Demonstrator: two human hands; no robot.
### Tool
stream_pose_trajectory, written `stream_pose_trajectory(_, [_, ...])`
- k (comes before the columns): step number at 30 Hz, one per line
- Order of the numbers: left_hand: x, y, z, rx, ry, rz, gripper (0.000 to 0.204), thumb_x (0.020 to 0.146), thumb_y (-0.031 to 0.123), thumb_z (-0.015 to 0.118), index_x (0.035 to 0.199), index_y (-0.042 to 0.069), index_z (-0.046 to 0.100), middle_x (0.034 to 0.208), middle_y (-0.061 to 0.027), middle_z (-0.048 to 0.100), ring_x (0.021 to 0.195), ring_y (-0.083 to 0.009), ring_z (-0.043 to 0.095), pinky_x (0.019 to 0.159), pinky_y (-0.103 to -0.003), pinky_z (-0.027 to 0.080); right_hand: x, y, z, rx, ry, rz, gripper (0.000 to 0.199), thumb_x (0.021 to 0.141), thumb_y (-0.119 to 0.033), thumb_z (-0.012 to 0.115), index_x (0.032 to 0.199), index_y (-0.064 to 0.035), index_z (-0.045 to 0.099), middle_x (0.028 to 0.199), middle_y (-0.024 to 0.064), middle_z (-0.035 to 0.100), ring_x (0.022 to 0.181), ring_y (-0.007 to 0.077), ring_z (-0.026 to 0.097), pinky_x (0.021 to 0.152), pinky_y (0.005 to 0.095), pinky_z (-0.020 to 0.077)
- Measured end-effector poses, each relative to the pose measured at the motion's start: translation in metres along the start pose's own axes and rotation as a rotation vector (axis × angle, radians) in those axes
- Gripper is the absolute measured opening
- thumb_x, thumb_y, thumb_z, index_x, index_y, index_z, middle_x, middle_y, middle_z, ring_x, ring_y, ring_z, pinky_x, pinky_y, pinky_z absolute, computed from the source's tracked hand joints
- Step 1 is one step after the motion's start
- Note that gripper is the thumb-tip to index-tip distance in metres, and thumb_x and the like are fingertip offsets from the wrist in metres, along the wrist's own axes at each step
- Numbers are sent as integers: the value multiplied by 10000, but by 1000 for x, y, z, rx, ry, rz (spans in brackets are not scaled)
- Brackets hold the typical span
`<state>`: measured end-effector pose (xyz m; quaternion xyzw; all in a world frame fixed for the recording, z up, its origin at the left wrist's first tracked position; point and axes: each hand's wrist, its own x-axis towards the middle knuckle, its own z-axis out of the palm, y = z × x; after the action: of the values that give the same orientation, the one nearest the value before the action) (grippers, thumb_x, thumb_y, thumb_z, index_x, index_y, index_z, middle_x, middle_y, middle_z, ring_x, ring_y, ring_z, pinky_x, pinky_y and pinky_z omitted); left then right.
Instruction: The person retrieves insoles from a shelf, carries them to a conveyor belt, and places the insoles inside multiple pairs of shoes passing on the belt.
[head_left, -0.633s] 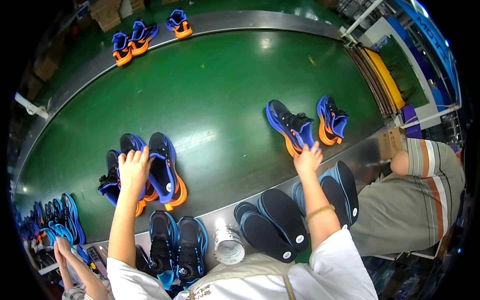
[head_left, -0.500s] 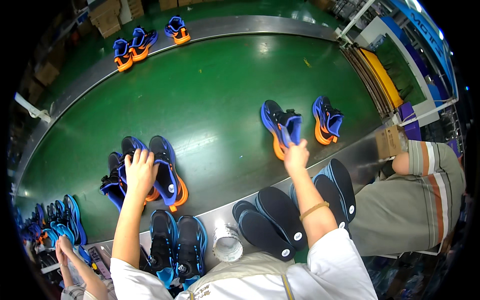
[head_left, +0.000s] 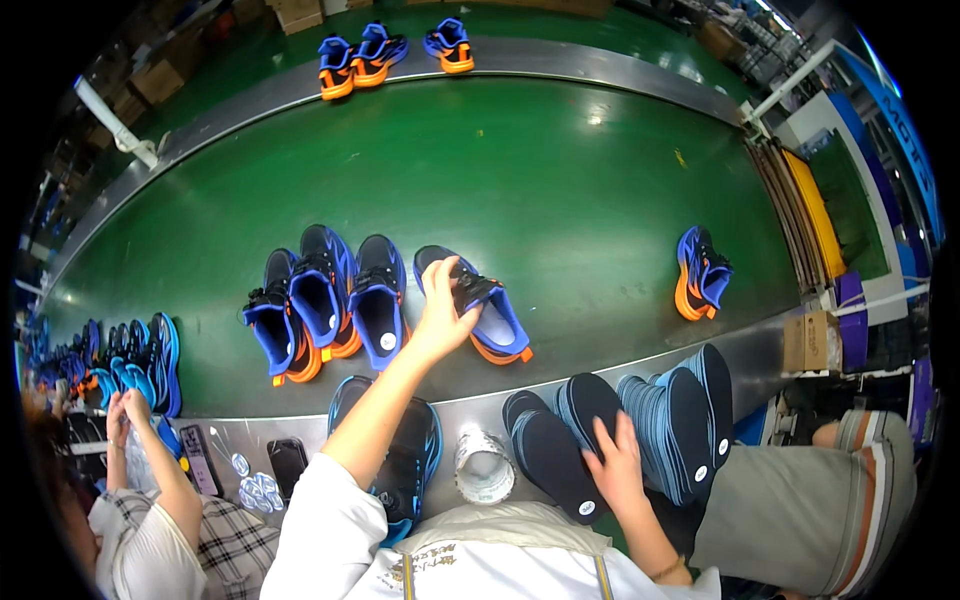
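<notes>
My left hand [head_left: 440,312] is closed on the tongue and upper of a black-and-blue sneaker [head_left: 503,325] with an orange sole; a pale insole shows inside it. Just left of it on the green belt stand three matching sneakers [head_left: 315,290], toes pointing away. My right hand [head_left: 618,468] lies over the black insoles [head_left: 545,455] stacked at the near metal edge, fingers apart and touching them. Beside that hand is a taller stack of blue-edged insoles [head_left: 675,430]. A single matching sneaker [head_left: 703,275] stands farther right.
A white cup [head_left: 484,470] and black sneakers with blue soles [head_left: 410,450] rest on the near metal ledge. Several sneakers [head_left: 395,55] line the far rail. A co-worker's hands [head_left: 125,410] are at the left, near more shoes; another person's leg [head_left: 800,510] is at right.
My right hand has left the sneaker and come down to the insoles. My left hand has moved right onto that sneaker, which now stands nearer the left group. The view has shifted.
</notes>
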<state>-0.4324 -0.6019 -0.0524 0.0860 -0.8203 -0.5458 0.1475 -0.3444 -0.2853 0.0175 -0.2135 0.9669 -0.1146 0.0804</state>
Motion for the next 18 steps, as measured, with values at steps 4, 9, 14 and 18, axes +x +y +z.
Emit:
stream_pose_trajectory(4, [10,-7,-17,-454,-66,-301,629,772,93,644,1248,14,240,1136,-148,382,1018,-252,500,819,-325,454,-44,19,0,214,-7,266,561,712,-232,698,1205,-58,495,1237,349,365,1118,447,422,911,386,383])
stream_pose_trajectory(9, [26,-29,-24,-463,38,-403,372,863,269,560,1087,-25,522,894,-67,593,832,-110,551,707,-231,445,-28,22,-40,309,57,263,389,712,-185,697,1034,12,599,1139,276,504,1011,368,542,842,358,439])
stream_pose_trajectory(14, [27,-41,-23,-481,-8,-368,348,865,242,559,1069,-40,540,937,-70,602,846,-113,548,740,-232,442,72,-7,-63,669,-173,-41,192,740,-149,664,858,3,655,843,126,628,672,167,587,646,296,474])
stream_pose_trajectory(18, [24,-39,-26,-241,-78,-299,364,861,185,557,1117,-64,489,964,-82,597,874,-115,550,753,-243,451,163,-63,-22,602,-585,-45,208,710,-202,626,753,-1,659,682,139,625,614,210,596,628,302,478])
